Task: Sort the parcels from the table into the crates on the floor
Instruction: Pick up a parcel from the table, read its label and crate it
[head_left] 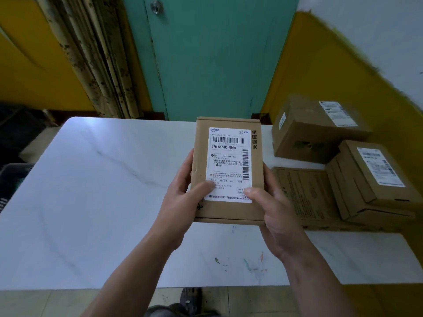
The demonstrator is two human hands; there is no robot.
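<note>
I hold a brown parcel [229, 170] up over the white table [103, 202], its label [229, 164] facing me. My left hand [183, 200] grips its near left edge, thumb pressed on the label's near left corner, fingers curled round the side. My right hand [272, 209] grips the near right edge, thumb on the label's near right corner, fingers hidden behind. On the table's right side lie a far box [315, 131] and, nearer, a small box [375, 179] resting on a flat box [302, 197]. A dark crate [11, 179] sits low at the left
</note>
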